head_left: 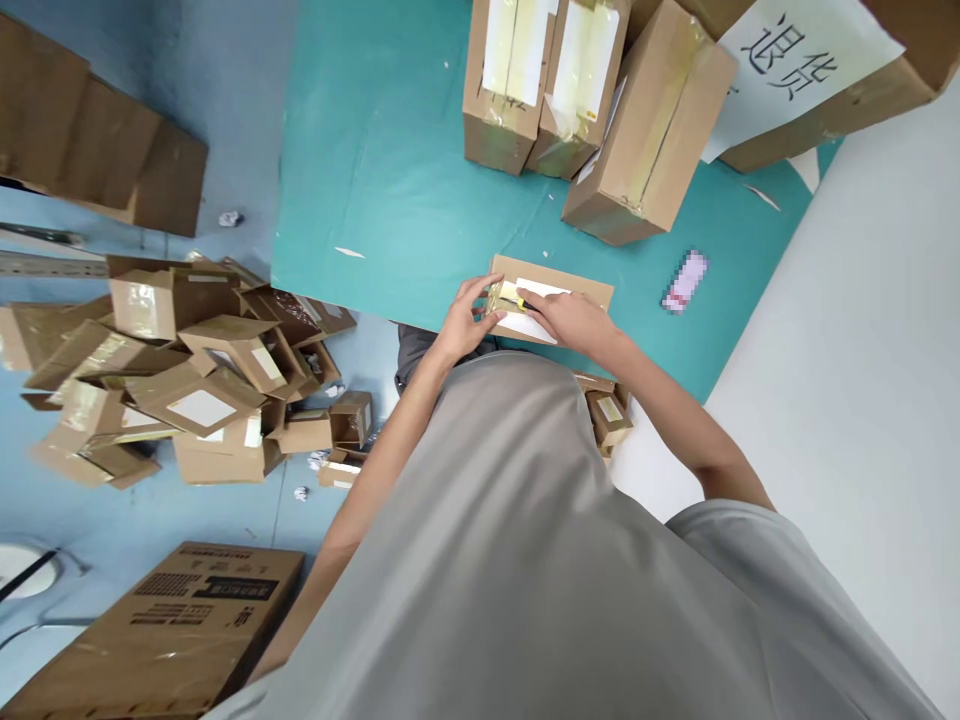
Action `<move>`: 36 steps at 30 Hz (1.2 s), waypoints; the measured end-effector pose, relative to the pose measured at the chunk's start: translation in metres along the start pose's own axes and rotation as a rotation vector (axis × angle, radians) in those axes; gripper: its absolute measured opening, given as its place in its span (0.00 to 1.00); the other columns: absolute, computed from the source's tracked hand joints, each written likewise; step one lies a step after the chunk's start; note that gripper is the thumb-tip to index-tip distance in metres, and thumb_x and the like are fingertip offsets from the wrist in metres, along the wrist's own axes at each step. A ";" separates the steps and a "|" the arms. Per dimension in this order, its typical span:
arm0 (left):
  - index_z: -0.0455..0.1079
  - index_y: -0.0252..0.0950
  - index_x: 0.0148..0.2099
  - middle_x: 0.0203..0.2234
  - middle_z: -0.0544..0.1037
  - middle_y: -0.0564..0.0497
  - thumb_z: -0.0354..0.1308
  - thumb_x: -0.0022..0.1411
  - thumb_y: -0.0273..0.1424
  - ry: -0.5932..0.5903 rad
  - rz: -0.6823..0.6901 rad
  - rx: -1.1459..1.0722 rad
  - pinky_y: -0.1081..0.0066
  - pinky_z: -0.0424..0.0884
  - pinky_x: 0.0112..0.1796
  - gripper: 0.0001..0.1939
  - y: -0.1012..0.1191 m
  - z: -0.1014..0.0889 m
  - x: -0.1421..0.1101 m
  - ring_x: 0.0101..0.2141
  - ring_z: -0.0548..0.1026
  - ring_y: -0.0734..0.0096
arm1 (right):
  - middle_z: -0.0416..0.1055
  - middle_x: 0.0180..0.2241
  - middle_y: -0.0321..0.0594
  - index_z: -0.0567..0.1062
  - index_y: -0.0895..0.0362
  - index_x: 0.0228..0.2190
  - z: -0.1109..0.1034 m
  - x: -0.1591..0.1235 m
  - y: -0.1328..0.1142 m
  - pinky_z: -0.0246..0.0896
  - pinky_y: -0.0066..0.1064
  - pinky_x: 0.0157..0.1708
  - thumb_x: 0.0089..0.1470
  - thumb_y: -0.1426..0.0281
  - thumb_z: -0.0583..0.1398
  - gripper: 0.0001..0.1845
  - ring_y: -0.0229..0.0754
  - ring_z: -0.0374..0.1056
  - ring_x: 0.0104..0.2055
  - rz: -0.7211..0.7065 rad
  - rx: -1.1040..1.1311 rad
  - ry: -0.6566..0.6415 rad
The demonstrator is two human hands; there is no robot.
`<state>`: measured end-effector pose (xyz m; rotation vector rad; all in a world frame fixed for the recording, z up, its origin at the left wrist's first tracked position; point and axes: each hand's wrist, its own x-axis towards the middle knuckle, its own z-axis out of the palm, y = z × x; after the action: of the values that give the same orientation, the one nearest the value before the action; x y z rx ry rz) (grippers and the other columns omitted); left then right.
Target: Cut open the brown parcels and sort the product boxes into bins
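A small cardboard box (592, 291) with a white label and clear tape lies at the near edge of the green table, close to my body. My left hand (466, 318) grips its left end, thumb and fingers apart on the taped part. In my right hand (576, 320) is a yellow and black utility knife (523, 303), pointing left at the tape on top of the box. The blade itself is too small to make out.
Taped cardboard boxes (649, 120) stand at the back of the green table (367, 170), beside a larger box with a handwritten paper sign (795, 60). A blurred pink item (685, 281) lies to the right. Opened boxes (202, 400) are heaped on the floor at left; a large carton (172, 620) stands nearer.
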<state>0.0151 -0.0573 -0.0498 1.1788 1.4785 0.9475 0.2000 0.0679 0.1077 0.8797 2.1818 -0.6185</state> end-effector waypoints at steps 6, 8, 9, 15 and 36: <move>0.65 0.45 0.77 0.71 0.69 0.36 0.61 0.75 0.58 -0.014 -0.007 -0.006 0.52 0.80 0.59 0.38 0.000 -0.001 0.000 0.63 0.75 0.49 | 0.79 0.64 0.58 0.56 0.51 0.80 -0.003 0.005 0.003 0.65 0.41 0.59 0.83 0.59 0.47 0.32 0.58 0.77 0.62 -0.017 -0.043 -0.035; 0.65 0.45 0.77 0.71 0.69 0.36 0.61 0.75 0.57 -0.013 -0.003 -0.003 0.52 0.80 0.59 0.38 0.000 -0.001 0.000 0.63 0.76 0.49 | 0.79 0.64 0.58 0.55 0.50 0.80 -0.001 0.008 0.001 0.65 0.43 0.60 0.83 0.59 0.47 0.32 0.59 0.77 0.62 -0.014 -0.045 -0.031; 0.65 0.45 0.78 0.71 0.69 0.36 0.61 0.75 0.57 -0.013 0.001 0.001 0.52 0.80 0.60 0.38 0.000 -0.001 0.000 0.63 0.76 0.49 | 0.79 0.64 0.59 0.55 0.50 0.81 0.000 0.009 0.000 0.65 0.44 0.60 0.83 0.59 0.47 0.32 0.60 0.77 0.62 -0.011 -0.045 -0.031; 0.65 0.45 0.78 0.69 0.70 0.37 0.60 0.77 0.52 0.002 0.017 0.039 0.51 0.79 0.61 0.35 -0.001 -0.001 0.001 0.63 0.76 0.49 | 0.78 0.63 0.62 0.53 0.51 0.81 -0.001 0.008 -0.004 0.65 0.44 0.61 0.83 0.59 0.46 0.33 0.61 0.77 0.63 -0.004 -0.068 -0.032; 0.68 0.46 0.76 0.70 0.70 0.37 0.67 0.71 0.55 0.023 -0.014 -0.091 0.58 0.81 0.55 0.38 -0.010 0.000 0.001 0.62 0.76 0.51 | 0.83 0.54 0.66 0.66 0.69 0.73 -0.015 0.010 -0.025 0.69 0.43 0.54 0.75 0.79 0.49 0.30 0.59 0.81 0.59 -0.074 -0.185 0.035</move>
<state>0.0130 -0.0587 -0.0592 1.0939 1.4453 1.0115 0.1704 0.0652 0.1143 0.7195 2.2694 -0.4303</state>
